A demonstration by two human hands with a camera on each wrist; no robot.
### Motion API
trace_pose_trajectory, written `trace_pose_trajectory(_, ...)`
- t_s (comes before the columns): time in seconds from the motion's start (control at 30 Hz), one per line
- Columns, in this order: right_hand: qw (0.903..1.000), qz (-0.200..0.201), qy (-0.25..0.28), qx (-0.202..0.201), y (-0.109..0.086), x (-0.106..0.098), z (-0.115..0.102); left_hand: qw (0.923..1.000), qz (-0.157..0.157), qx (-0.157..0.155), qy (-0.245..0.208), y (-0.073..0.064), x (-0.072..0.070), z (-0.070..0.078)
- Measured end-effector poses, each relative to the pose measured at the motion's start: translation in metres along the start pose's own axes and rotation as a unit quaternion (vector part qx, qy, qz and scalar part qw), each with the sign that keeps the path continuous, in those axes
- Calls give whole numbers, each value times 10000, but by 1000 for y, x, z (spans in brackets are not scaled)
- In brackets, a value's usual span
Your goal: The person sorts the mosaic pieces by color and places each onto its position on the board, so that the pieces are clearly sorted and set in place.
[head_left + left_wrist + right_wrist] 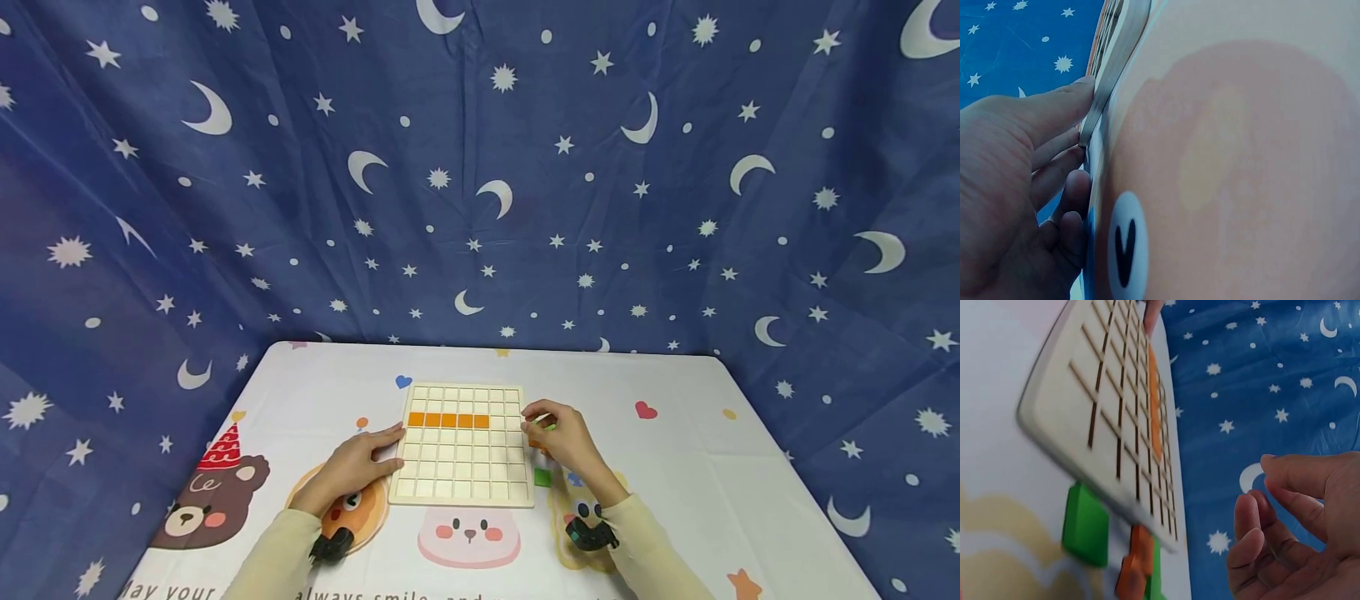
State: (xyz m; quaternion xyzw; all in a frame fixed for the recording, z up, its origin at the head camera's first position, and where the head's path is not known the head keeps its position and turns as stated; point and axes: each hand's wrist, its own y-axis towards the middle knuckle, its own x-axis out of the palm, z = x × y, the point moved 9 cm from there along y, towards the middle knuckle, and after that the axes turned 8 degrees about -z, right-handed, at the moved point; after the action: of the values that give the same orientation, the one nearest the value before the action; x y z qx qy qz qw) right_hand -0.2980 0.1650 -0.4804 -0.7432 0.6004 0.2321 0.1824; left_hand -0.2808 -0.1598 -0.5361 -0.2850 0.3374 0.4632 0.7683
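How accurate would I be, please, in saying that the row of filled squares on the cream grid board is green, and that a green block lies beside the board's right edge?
Not quite: the head view shows the row of filled squares on the cream grid board as orange, not green; a green block lies beside the board's right edge.

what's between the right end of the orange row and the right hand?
No pieces: bare cells of the board, up to its right rim, separate the orange row from the right hand. Head view shows it.
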Motion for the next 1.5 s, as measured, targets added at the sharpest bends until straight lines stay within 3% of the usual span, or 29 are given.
trace_pose_trajectory(0.5, 9991, 130, -220, 331, -11, -19, 29, 10000, 26, 28, 64, 1, 1, -1)
trace_pose_trajectory(0.9, 9960, 194, -643, 589, -21, -20, 52, 10000, 0, 13, 58, 0, 0, -1)
trace_pose_trajectory(1.5, 9932, 122, -819, 823, -30, -21, 65, 10000, -18, 41, 59, 0, 0, 0)
